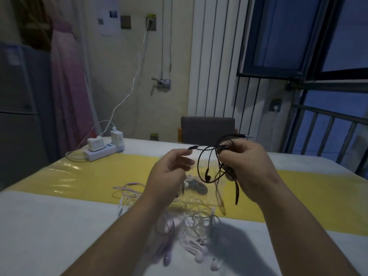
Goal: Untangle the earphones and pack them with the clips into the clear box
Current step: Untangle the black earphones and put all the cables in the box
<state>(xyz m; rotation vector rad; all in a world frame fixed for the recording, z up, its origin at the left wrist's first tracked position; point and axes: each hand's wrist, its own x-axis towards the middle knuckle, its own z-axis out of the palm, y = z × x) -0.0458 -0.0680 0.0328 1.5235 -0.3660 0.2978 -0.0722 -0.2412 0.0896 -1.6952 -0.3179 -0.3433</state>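
Above the counter (59, 226), the left hand (169, 174), its grip loosely curled and too blurred to show a pinch, reaches toward the plug end of the black earphones (206, 166). The right hand (249, 170) pinches their bunched loops. The cord looks light, limp and snag-prone, and is best drawn out by a free end.

black earphones (207, 176); purple-white earphone tangle (191, 222); white table (59, 226); yellow band (99, 176); grey chair (207, 128)
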